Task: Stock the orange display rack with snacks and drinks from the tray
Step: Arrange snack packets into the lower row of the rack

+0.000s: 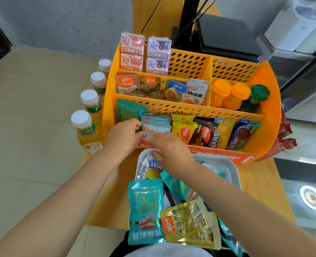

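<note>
On the wooden counter (255, 182), left hand (124, 135) pinches pale-blue packets (156, 125) in the rack (270, 127); right hand (172, 151) hovers, fingers relaxed.

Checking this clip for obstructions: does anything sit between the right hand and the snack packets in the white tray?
Nothing visible does. The right hand hovers over the far end of the white plastic tray, directly above the loose snack packets; the teal foil pouch and gold foil packet lie nearer the person.

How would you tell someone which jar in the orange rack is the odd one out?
Find the orange display rack on the wooden counter, then its middle-tier compartment on the right side, holding jars. Two there have orange lids; the green-lidded jar sits at the far right against the rack's curved side wall, the only dark green lid.
</note>
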Demonstrator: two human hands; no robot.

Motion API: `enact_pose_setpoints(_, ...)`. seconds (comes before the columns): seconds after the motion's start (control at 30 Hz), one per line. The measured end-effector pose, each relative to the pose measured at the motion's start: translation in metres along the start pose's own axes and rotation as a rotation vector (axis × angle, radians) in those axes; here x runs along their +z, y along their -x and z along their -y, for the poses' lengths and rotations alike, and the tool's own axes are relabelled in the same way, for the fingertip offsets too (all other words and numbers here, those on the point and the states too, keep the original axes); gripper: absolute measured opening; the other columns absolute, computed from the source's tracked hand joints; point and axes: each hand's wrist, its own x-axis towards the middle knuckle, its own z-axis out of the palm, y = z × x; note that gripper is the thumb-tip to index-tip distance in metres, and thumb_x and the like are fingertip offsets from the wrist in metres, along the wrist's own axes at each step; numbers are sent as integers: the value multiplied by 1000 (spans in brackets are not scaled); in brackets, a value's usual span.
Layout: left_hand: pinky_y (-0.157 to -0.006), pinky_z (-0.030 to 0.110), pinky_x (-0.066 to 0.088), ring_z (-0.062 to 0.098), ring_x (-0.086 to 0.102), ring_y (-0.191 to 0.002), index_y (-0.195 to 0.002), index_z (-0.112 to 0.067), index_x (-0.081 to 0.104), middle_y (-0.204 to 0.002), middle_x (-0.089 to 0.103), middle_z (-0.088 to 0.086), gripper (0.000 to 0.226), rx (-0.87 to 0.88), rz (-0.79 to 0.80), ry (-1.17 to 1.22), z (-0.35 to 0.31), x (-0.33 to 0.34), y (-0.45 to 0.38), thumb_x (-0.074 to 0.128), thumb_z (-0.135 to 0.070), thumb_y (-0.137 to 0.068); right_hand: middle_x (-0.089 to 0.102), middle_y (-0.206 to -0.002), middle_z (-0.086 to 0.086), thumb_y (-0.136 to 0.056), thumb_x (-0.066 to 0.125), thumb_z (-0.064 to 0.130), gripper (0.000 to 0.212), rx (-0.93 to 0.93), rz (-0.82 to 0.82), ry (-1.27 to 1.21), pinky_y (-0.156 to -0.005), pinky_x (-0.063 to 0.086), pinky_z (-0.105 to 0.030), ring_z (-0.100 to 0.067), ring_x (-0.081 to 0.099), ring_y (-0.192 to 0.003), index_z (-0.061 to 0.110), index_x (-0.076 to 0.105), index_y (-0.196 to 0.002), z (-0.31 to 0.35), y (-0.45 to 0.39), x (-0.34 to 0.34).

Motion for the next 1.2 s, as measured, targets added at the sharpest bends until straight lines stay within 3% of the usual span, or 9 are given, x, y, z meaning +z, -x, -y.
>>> enact_pose_setpoints(0.2, -75, 21, 49, 0, 61, -89, -109, -27, 64, -99, 68, -17, 21, 86, -127, 224, 1, -4, 36, 64, -26, -88, 66, -103, 1, -84, 67, 44, 29, 36, 407, 26, -82, 42, -36, -20, 47, -101, 21, 73, -101, 13, 33, 8)
enact_pose_setpoints(0.3, -72, 16, 47, -4, 63, -83, -97, -37, 63, -85, 67, -23, 15, 53, 2, 455, 2, -11, 59, 66, -39, -82, 64, -91, 2, -86, 68, 24, 9, 189, 329, -281, -78, 46, -37, -16, 55, -92, 16, 68, -87, 13, 37, 7)
enact_pose_setpoints(0.43, -73, 23, 54, 9, 69, -94, -108, -30, 59, -101, 72, -8, 50, -120, 270, 917, 6, -7, 83, 79, -53, -69, 54, -63, 8, -93, 62, 12, 14, 470, 109, -800, -55, 44, -23, -4, 49, -55, 15, 56, -81, 6, 30, -10)
enact_pose_setpoints(0.53, -73, 37, 60, 15, 71, -90, -109, -28, 54, -105, 71, -2, 55, -234, 332, 864, 2, 3, 87, 88, -22, -67, 57, -61, 6, -95, 60, 12, 11, 540, -45, -923, -61, 49, -35, -13, 54, -60, 10, 57, -84, -4, 22, -26)
enact_pose_setpoints(0.63, -65, 28, 59, 6, 72, -81, -98, -34, 60, -96, 74, -8, 37, -185, 305, 732, -2, 8, 84, 84, -21, -73, 69, -76, -2, -97, 56, 17, 13, 631, -111, -942, -69, 59, -39, -19, 66, -72, 12, 61, -87, -12, 22, -33)
enact_pose_setpoints(0.83, -51, 8, 46, -10, 65, -74, -94, -32, 56, -90, 68, -13, 27, -171, 72, 741, -4, -5, 75, 76, -19, -81, 66, -106, -2, -81, 61, 63, 52, 549, 399, 206, -73, 51, -36, -24, 63, -94, 20, 55, -110, -25, 58, -21)
enact_pose_setpoints(0.97, -52, 6, 45, -9, 66, -75, -98, -32, 56, -94, 69, -13, 26, -184, 71, 795, -5, -1, 77, 73, -17, -84, 58, -116, -3, -62, 72, 70, 86, 538, 463, 301, -82, 47, -38, -26, 59, -106, 18, 44, -125, -25, 72, 4)
enact_pose_setpoints(1.07, -61, 18, 55, 1, 70, -79, -106, -27, 57, -100, 71, -9, 25, -241, 91, 855, -6, 7, 78, 72, -22, -86, 59, -111, -2, -69, 79, 49, 74, 610, 305, 134, -77, 51, -36, -25, 62, -96, 18, 42, -125, -34, 72, 7)
enact_pose_setpoints(1.2, -76, 35, 55, 8, 71, -89, -108, -30, 59, -105, 72, -6, 21, -299, 120, 946, -6, 17, 78, 67, -25, -89, 59, -74, 8, -82, 74, 21, 16, 735, 130, -374, -55, 51, -27, -14, 63, -67, 27, 59, -80, -47, 65, -7)
